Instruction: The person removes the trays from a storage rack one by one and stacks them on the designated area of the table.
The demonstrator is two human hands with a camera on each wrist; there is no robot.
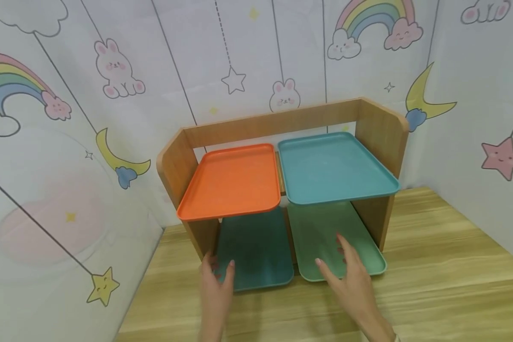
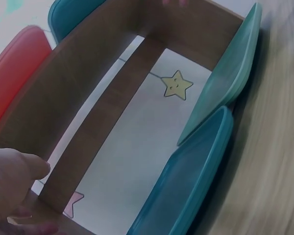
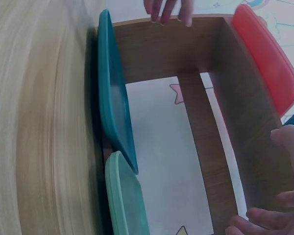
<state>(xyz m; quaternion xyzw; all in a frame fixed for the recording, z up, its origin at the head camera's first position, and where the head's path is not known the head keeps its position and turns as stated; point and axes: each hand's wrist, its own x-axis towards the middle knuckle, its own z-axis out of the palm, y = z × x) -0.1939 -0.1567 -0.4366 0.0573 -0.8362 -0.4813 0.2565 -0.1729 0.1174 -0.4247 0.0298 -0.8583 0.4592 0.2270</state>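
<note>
A two-tier wooden shelf [image 1: 278,122] carries flat trays on both levels. On top lie an orange tray [image 1: 235,180] at left and a light blue tray [image 1: 333,166] at right. Below them are a dark teal tray [image 1: 256,251] and a green tray [image 1: 333,237]. My left hand [image 1: 217,285] is in front of the shelf's lower left, fingers spread and holding nothing, overlapping the teal tray's corner in the head view. My right hand [image 1: 350,280], fingers apart and holding nothing, hovers before the green tray. Both hands also appear at the shelf's ends in the right wrist view.
The shelf stands on a wood-grain table [image 1: 436,256] set in a corner. White walls [image 1: 248,47] printed with rabbits, stars and rainbows rise behind it and on both sides. The shelf's right side panel [image 1: 382,133] stands above the top trays.
</note>
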